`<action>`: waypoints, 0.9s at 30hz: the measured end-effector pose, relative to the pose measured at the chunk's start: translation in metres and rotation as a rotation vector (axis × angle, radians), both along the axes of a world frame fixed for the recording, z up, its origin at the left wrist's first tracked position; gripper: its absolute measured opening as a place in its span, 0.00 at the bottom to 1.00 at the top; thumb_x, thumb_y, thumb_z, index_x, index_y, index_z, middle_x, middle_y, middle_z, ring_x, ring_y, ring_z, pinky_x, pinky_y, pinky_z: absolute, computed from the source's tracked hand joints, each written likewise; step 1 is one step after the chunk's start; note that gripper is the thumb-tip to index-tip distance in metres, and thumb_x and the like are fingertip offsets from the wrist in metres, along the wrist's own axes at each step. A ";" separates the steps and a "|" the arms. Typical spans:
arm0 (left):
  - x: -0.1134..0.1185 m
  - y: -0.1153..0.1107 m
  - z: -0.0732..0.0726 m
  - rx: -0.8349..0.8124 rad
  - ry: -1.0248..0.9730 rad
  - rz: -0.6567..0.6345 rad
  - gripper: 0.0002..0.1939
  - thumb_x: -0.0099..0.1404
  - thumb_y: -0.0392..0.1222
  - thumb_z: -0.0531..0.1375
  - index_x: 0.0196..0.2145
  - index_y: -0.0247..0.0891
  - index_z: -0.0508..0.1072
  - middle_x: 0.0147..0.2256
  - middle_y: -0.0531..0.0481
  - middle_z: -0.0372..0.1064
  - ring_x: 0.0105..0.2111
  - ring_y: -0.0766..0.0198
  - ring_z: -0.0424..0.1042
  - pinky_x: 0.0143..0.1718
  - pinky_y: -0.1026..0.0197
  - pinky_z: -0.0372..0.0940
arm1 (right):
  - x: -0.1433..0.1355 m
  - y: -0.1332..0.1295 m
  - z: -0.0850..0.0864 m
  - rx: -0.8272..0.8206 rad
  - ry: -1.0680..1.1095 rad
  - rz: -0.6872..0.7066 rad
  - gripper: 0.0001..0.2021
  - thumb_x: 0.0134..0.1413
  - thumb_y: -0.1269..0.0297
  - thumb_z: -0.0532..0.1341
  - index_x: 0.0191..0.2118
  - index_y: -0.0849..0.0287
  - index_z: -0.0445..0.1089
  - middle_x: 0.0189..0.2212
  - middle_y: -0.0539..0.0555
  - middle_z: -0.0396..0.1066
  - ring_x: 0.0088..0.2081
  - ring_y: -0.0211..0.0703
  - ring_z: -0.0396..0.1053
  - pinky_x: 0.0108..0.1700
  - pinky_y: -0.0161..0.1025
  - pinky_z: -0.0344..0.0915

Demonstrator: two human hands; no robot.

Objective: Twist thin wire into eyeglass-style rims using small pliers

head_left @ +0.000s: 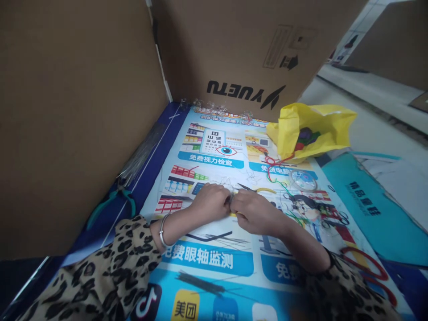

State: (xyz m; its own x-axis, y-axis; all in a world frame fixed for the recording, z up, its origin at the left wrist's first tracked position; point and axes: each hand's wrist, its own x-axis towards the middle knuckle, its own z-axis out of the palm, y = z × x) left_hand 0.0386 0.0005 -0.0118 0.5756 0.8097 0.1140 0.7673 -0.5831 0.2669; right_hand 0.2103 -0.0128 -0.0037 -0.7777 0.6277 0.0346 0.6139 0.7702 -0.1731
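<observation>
Both my left hand [212, 202] and right hand [256, 211], fingers closed, meet above the printed poster [210, 161], pinching a small, mostly hidden piece [230, 200] between them, presumably to steady it; thin wires [200, 282] lie nearer me, likely for easy reach

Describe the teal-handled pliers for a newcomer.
At left stands a large brown cardboard panel. By its foot, nearer than the thin silvery wires, lie the pliers. Their curved handles are teal, not yellow like the tool on the printed poster.
</observation>
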 end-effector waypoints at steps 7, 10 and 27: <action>-0.002 0.000 -0.005 -0.035 -0.062 -0.074 0.07 0.54 0.39 0.56 0.27 0.37 0.73 0.29 0.45 0.73 0.32 0.55 0.71 0.32 0.56 0.60 | 0.000 -0.001 0.000 -0.036 -0.007 0.034 0.04 0.43 0.73 0.54 0.25 0.59 0.64 0.28 0.53 0.65 0.32 0.40 0.58 0.38 0.39 0.56; -0.003 0.001 -0.007 -0.034 -0.074 -0.096 0.06 0.54 0.39 0.56 0.27 0.37 0.73 0.29 0.45 0.73 0.32 0.55 0.71 0.33 0.57 0.60 | -0.002 0.000 0.000 -0.041 -0.038 0.043 0.04 0.41 0.73 0.54 0.25 0.59 0.64 0.27 0.54 0.65 0.33 0.41 0.58 0.37 0.38 0.57; -0.013 0.005 -0.005 -0.062 -0.078 -0.184 0.08 0.54 0.38 0.54 0.28 0.36 0.72 0.30 0.46 0.72 0.32 0.57 0.70 0.31 0.59 0.60 | -0.013 0.003 0.004 0.214 -0.299 0.351 0.10 0.54 0.75 0.51 0.33 0.65 0.69 0.29 0.58 0.69 0.32 0.43 0.60 0.34 0.41 0.55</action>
